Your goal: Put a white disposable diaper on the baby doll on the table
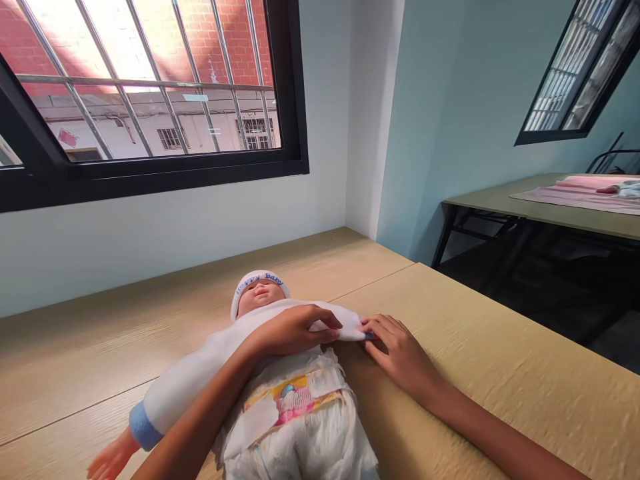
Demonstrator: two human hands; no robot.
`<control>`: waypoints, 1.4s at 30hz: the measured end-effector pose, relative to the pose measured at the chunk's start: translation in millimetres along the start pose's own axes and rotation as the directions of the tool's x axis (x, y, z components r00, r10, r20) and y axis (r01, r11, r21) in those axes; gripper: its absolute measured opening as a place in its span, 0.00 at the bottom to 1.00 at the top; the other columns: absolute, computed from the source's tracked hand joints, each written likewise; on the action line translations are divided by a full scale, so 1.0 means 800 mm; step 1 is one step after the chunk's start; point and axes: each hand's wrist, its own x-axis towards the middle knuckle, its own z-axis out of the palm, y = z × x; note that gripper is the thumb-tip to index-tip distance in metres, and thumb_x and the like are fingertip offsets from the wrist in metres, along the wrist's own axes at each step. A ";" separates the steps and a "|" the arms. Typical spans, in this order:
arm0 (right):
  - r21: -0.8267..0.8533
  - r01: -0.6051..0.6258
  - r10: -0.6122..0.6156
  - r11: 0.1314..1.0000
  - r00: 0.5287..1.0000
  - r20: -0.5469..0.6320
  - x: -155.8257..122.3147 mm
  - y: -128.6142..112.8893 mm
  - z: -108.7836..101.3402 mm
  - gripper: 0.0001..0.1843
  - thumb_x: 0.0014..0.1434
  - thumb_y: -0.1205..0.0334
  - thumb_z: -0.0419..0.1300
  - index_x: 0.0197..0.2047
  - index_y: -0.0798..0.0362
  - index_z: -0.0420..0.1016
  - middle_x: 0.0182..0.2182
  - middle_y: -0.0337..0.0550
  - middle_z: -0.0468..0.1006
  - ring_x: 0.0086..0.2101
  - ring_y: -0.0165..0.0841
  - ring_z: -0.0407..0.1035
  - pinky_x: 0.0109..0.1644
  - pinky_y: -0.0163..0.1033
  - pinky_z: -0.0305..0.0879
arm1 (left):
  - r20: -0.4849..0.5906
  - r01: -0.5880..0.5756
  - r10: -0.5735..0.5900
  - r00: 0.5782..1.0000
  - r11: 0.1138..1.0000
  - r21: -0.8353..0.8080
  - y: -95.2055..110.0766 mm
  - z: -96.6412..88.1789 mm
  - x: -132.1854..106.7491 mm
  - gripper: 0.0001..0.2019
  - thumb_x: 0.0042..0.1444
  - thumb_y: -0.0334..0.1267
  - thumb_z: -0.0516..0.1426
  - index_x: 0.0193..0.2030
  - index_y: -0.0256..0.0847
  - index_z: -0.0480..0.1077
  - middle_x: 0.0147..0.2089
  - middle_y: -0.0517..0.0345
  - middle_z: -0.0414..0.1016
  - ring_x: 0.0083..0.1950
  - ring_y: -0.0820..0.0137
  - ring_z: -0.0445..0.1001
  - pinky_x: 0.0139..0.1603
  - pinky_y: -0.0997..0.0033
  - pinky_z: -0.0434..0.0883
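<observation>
A baby doll (260, 291) lies on its back on the wooden table, in a white knit cap (260, 275) lettered "Happy Baby". Its white shirt (210, 353) has blue cuffs, and a diaper (300, 420) with a colourful front panel is fastened with tapes. My left hand (303, 328) reaches across the doll's chest, fingers bent round the sleeve (349, 321) on the right. At that sleeve's end, my right hand (395, 347) pinches the blue cuff. No doll hand shows there. The other doll hand (113, 457) sticks out of its cuff at lower left.
The pale wooden table (480, 373) meets the wall below a barred window (165, 87). Beyond its right edge stands another table (490, 193) with a pink cloth (560, 190) on it. A second window (570, 73) is at upper right.
</observation>
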 end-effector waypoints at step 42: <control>-0.096 0.164 -0.164 0.982 0.986 0.003 0.007 -0.005 0.007 0.11 0.64 0.72 0.48 0.47 0.53 0.65 0.39 0.46 0.74 0.42 0.39 0.69 0.56 0.52 0.61 | 0.038 -0.082 0.077 0.996 0.978 0.189 0.000 0.004 0.004 0.13 0.61 0.42 0.52 0.47 0.42 0.73 0.46 0.56 0.76 0.47 0.64 0.73 0.50 0.68 0.67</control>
